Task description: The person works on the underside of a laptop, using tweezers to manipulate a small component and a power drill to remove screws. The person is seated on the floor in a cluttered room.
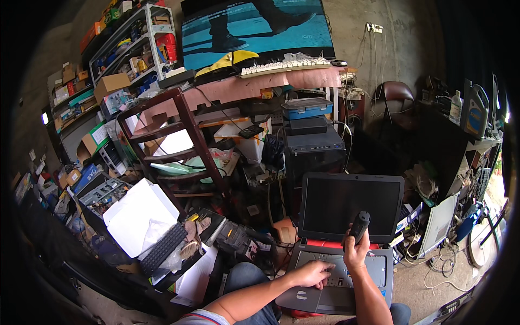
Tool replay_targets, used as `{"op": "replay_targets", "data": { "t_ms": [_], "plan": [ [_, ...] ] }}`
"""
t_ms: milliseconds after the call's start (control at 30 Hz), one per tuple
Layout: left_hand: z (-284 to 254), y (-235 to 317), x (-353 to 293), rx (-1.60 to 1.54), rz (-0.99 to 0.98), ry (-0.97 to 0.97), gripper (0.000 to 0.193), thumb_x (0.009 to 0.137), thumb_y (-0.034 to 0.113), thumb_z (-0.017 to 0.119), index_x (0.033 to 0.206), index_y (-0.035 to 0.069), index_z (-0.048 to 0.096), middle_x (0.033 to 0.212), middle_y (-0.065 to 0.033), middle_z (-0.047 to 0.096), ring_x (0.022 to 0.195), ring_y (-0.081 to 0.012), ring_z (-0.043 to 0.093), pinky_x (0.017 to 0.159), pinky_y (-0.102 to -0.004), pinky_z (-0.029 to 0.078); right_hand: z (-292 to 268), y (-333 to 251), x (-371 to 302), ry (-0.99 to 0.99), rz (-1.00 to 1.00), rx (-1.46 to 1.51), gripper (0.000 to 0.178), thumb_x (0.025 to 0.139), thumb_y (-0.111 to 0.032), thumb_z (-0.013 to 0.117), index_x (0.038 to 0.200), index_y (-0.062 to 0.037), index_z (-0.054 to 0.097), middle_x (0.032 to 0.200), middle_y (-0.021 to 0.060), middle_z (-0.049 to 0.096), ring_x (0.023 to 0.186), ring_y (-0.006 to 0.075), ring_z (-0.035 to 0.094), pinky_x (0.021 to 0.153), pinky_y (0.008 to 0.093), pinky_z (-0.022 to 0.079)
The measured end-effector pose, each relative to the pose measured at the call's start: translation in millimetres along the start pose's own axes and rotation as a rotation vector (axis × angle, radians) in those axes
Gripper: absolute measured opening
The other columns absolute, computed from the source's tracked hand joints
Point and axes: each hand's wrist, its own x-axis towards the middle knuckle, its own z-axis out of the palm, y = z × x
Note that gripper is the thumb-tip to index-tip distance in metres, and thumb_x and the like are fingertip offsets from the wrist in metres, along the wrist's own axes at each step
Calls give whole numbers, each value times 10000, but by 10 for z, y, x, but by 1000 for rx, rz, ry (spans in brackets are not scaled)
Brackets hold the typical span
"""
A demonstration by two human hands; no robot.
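A dark laptop (303, 309) lies unfolded across my knees, its black screen (352, 206) tilted back. Where keys would sit, its base shows a bare metal plate (317, 259). My right hand (356, 254) is wrapped round a black cylindrical tool (360, 223), which looks like an electric screwdriver, held upright over the base; its lower end is hidden. On the bare plate, my left hand (311, 274) has its fingers drawn together near the middle; anything small between them cannot be made out.
Left of my knees, a loose black keyboard (162, 250) lies by an open white box (142, 216). A wooden chair (189, 124) stands beyond. Behind the laptop is a black computer case (314, 157). Cables (447, 265) trail over the floor at right, near a round white base (483, 244).
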Motion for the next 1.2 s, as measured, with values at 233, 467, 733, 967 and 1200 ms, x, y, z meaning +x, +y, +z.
{"op": "replay_targets", "data": {
  "t_ms": [233,467,733,967,1200],
  "plan": [
    [2,10,-3,7,-2,-1,437,1009,147,476,1425,25,426,777,-86,640,649,-145,652,612,-268,550,-13,77,-27,-11,17,-6,352,949,-239,567,1160,30,483,798,23,549,597,73,496,536,213,415],
    [3,-33,26,-4,-8,-6,441,1010,144,473,1432,28,418,779,-86,640,650,-144,654,614,-266,549,-15,87,-22,-24,17,15,365,959,-265,557,1165,28,489,783,18,547,591,75,499,534,219,413],
    [4,-40,20,-8,4,-8,438,1008,134,468,1429,23,421,777,-84,640,646,-140,653,612,-260,548,15,-146,87,-7,153,86,310,807,-126,725,1031,1,553,688,-17,546,592,63,477,561,222,412],
    [16,-95,51,-120,12,51,341,990,144,517,1286,-26,532,766,-83,645,627,-141,650,576,-252,536,-27,-243,188,-46,351,107,156,741,46,687,844,-40,608,702,-20,564,583,59,523,524,207,418],
    [-60,80,-23,-157,-2,24,282,921,265,674,979,-11,663,742,-55,646,586,-125,635,526,-237,519,-202,-720,383,153,251,153,104,831,22,641,896,-38,587,698,11,574,585,97,555,551,237,434]
  ]
}}
